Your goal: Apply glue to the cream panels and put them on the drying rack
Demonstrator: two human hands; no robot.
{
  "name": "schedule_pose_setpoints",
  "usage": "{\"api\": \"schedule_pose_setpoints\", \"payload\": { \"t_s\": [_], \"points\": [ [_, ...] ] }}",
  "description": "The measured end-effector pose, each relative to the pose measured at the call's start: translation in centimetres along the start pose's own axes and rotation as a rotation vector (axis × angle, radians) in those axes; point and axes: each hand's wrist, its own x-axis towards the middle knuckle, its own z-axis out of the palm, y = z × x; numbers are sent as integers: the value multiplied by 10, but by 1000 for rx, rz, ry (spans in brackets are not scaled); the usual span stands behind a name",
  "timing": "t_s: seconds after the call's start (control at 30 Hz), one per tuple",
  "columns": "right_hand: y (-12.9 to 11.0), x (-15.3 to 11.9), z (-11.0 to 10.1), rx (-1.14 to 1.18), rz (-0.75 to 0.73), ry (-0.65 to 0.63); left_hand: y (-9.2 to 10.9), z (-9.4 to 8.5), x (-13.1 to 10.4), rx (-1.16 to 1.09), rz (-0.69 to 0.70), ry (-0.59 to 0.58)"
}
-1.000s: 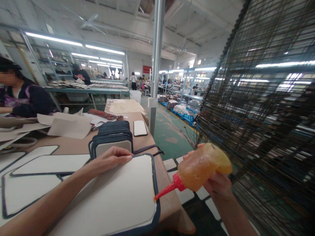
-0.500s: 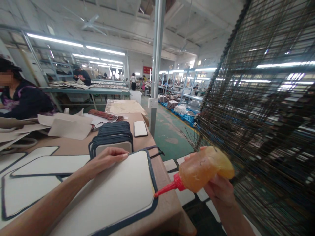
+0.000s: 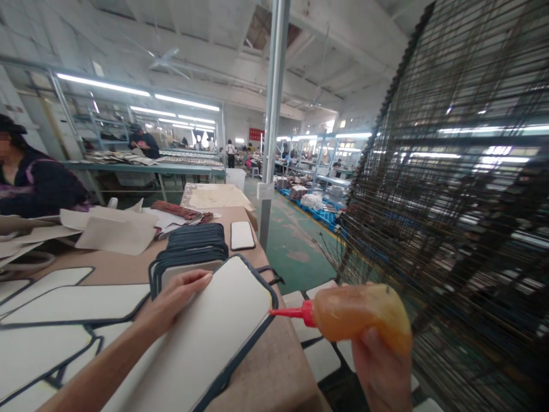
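We are holding a white, dark-bordered panel at a slant over the brown surface, our left hand keeping its grip closed on the panel's upper left edge, while our right hand is gripping an amber bottle from below, out past the surface's right edge. The bottle's red nozzle is pointing left, its tip sitting by the panel's right corner, where white face is meeting dark border. A strip of surface is showing between the panel's lower right side and the surface's edge. Beyond that edge, more bordered panels are lying lower down, and a wire rack is hemming in the far right. A stack of dark-edged pieces is standing just behind our left hand, leaving little room there; farther back, green floor is opening between a post and the rack.
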Motion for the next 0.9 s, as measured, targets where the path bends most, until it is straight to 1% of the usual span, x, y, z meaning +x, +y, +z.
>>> {"api": "schedule_pose_setpoints", "payload": {
  "t_s": [0.07, 0.17, 0.3, 0.4, 0.53, 0.73, 0.9],
  "points": [
    [3, 1, 1, -9, -6, 19, -7, 2, 2, -46, -2, 20],
    [7, 5, 1, -22, -3, 9, -15, 6, 2, -104, 9, 19],
    [14, 15, 0, -51, -17, 21, -21, 12, -1, -158, -3, 5],
    [19, 22, 0, -68, 1, 62, -22, 13, -5, -169, -16, 3],
    [25, 26, -1, -94, 45, 45, -21, 11, -9, -151, -15, 13],
    [34, 22, -3, -77, 113, 96, -20, 7, -14, -164, -18, 16],
    [35, 19, -2, -75, 146, 110, -23, 6, -11, -168, -43, 25]
  ]
}}
